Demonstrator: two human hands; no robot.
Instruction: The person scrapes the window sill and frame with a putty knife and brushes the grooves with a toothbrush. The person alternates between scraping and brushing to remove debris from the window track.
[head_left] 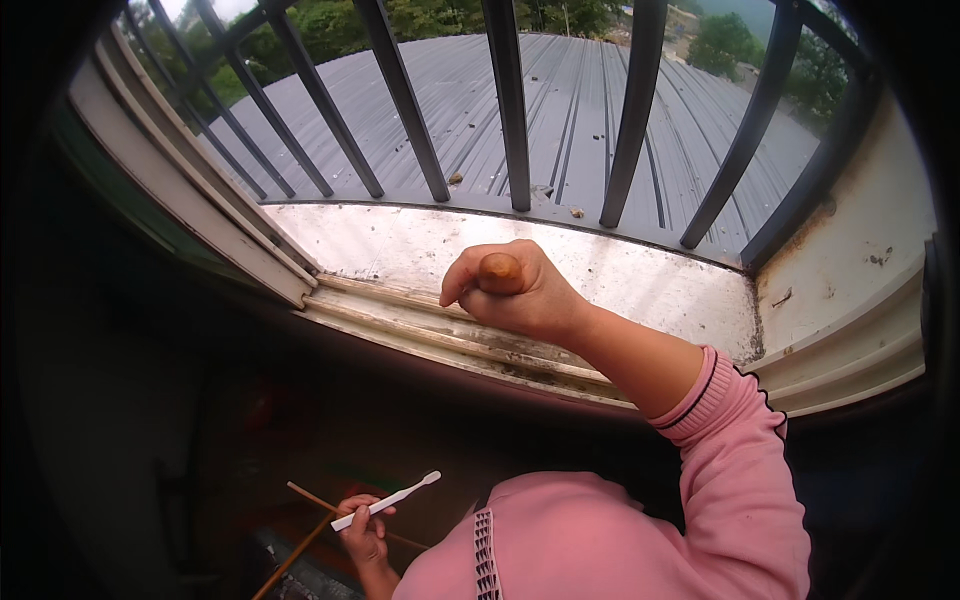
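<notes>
My right hand (520,290) is closed in a fist over the window track (440,325). Out of its top pokes the rounded end of a brown wooden handle (501,273). What lies at the handle's other end is hidden beneath the fist. Low in the view, my left hand (366,535) pinches a white toothbrush (390,502) between thumb and fingers, its head pointing up to the right. Thin wooden sticks (295,555) cross behind that hand; whether the hand touches them I cannot tell.
Beyond the pale, dirt-specked sill (400,240) stands a row of dark metal bars (508,100). A grey ribbed metal roof (450,120) spreads outside. The sliding window frame (190,180) is at the left, a stained wall (850,230) at the right. Below the sill it is dark.
</notes>
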